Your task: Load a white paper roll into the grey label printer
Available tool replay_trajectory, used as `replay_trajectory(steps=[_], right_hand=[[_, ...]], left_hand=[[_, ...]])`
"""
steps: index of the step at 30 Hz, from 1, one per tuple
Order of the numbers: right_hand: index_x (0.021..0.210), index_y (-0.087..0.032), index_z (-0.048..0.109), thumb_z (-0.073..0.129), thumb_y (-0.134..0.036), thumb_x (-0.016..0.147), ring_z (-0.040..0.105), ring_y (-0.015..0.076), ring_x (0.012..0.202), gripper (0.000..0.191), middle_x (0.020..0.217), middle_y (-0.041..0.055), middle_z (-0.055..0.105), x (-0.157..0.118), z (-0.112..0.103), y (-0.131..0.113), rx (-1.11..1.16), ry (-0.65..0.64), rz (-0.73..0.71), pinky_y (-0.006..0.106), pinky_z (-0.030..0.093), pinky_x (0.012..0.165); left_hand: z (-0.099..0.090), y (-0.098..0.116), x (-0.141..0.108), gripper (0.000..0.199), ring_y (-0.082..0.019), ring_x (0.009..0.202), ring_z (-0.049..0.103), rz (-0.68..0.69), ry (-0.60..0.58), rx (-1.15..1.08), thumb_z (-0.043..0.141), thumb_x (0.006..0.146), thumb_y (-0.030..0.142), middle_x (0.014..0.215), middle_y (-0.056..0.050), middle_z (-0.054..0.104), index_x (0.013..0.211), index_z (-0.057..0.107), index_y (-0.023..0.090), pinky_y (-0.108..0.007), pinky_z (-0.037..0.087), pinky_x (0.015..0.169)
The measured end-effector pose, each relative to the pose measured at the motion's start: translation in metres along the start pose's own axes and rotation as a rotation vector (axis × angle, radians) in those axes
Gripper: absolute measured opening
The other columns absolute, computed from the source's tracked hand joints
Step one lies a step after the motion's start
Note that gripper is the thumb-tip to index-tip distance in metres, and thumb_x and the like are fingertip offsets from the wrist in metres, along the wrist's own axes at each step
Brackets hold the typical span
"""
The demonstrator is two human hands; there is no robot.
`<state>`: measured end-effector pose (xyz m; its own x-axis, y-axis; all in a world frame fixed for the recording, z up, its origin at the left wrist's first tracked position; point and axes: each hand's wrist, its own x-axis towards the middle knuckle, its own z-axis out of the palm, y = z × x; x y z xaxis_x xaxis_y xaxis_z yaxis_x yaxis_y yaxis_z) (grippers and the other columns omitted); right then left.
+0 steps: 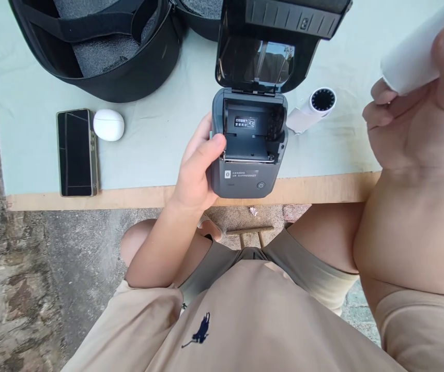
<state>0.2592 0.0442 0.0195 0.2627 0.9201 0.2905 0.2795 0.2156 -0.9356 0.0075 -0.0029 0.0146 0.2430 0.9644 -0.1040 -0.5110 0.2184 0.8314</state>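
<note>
My left hand (200, 165) grips the left side of a dark grey label printer (245, 181), its thumb on the rim of the paper bay. The printer's lid (258, 57) is swung up, and the bay inside holds no roll. At the right edge my right hand (419, 108) holds a white roll (411, 57) between thumb and fingers, raised and apart from the printer. Just right of the printer, a smaller white roll (310, 111) with a black core lies on the table with a loose paper end.
A black zip case (128, 80) with grey foam lies open at the back left. A phone (75, 155) and a white earbud case (108, 125) are on the left of the cloth-covered table (148, 144). Its wooden front edge (140, 198) runs above my legs.
</note>
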Motion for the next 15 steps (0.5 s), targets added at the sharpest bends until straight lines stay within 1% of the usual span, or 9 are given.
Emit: replay_trajectory(steps=[2,4,6,7,9,12,13,14,15], right_hand=[[0.096,-0.021,0.06,0.066,-0.044,0.072,0.052,0.0112,0.05,0.034,0.07,0.0009,0.052,-0.006,0.001,-0.004,-0.039,-0.001,-0.03,0.027,0.037,0.036],[0.101,-0.02,0.064,0.068,-0.039,0.074,0.06,0.0136,0.067,0.033,0.083,0.0043,0.06,-0.011,-0.001,-0.012,-0.297,-0.078,-0.154,0.027,0.047,0.049],[0.109,-0.021,0.064,0.068,-0.034,0.074,0.061,0.0165,0.088,0.037,0.1,0.0056,0.063,-0.014,-0.004,-0.019,-0.569,-0.157,-0.243,0.027,0.047,0.061],[0.112,-0.022,0.063,0.07,-0.032,0.072,0.06,0.0172,0.094,0.042,0.107,0.0051,0.063,-0.014,-0.005,-0.021,-0.652,-0.166,-0.254,0.027,0.044,0.064],[0.118,-0.024,0.059,0.073,-0.025,0.066,0.059,0.016,0.09,0.054,0.105,0.0032,0.063,-0.013,-0.006,-0.021,-0.729,-0.14,-0.214,0.027,0.039,0.064],[0.122,-0.026,0.055,0.07,-0.014,0.061,0.054,0.0125,0.073,0.064,0.093,0.0011,0.063,-0.01,-0.005,-0.017,-0.815,-0.154,-0.058,0.027,0.036,0.06],[0.125,-0.027,0.052,0.068,-0.012,0.061,0.055,0.013,0.074,0.067,0.093,0.0009,0.064,-0.01,-0.004,-0.016,-0.832,-0.179,-0.015,0.028,0.038,0.061],[0.128,-0.028,0.049,0.066,-0.012,0.062,0.058,0.0148,0.081,0.07,0.1,0.0016,0.064,-0.011,-0.005,-0.016,-0.828,-0.213,-0.004,0.028,0.041,0.065],[0.131,-0.029,0.046,0.066,-0.013,0.062,0.059,0.0172,0.092,0.073,0.111,0.0031,0.063,-0.012,-0.005,-0.016,-0.804,-0.234,-0.044,0.03,0.043,0.07]], left_hand=[[0.001,0.0,0.0,0.02,-0.021,0.115,0.062,0.001,-0.004,-0.017,0.048,0.087,0.033,0.1,-0.002,0.067,0.101,0.061,0.026,-0.036,0.049,0.103],[0.003,0.0,0.0,0.019,-0.021,0.115,0.063,0.014,-0.009,-0.042,0.047,0.088,0.033,0.099,-0.002,0.067,0.099,0.061,0.026,-0.036,0.049,0.102],[0.004,0.0,0.0,0.019,-0.022,0.117,0.062,0.013,-0.001,-0.039,0.046,0.087,0.033,0.099,-0.002,0.067,0.098,0.061,0.026,-0.036,0.05,0.101],[0.004,0.0,0.0,0.02,-0.022,0.118,0.062,0.007,0.002,-0.03,0.047,0.087,0.034,0.1,-0.002,0.067,0.099,0.061,0.027,-0.036,0.05,0.101],[0.004,0.0,0.0,0.02,-0.022,0.118,0.061,0.002,0.002,-0.019,0.047,0.087,0.034,0.1,-0.002,0.067,0.099,0.061,0.027,-0.035,0.05,0.1],[0.003,0.0,0.001,0.018,-0.021,0.113,0.064,0.015,-0.014,-0.049,0.049,0.087,0.033,0.094,-0.002,0.067,0.097,0.063,0.027,-0.034,0.049,0.101],[0.003,0.0,0.001,0.018,-0.02,0.111,0.065,0.018,-0.019,-0.059,0.049,0.087,0.033,0.092,-0.002,0.067,0.097,0.063,0.027,-0.033,0.049,0.101],[0.002,0.0,0.001,0.018,-0.02,0.11,0.066,0.018,-0.023,-0.065,0.049,0.087,0.032,0.09,-0.002,0.067,0.097,0.063,0.026,-0.033,0.049,0.102],[0.002,0.0,0.001,0.018,-0.02,0.109,0.066,0.016,-0.025,-0.068,0.049,0.088,0.032,0.09,-0.002,0.067,0.098,0.063,0.026,-0.033,0.049,0.101]])
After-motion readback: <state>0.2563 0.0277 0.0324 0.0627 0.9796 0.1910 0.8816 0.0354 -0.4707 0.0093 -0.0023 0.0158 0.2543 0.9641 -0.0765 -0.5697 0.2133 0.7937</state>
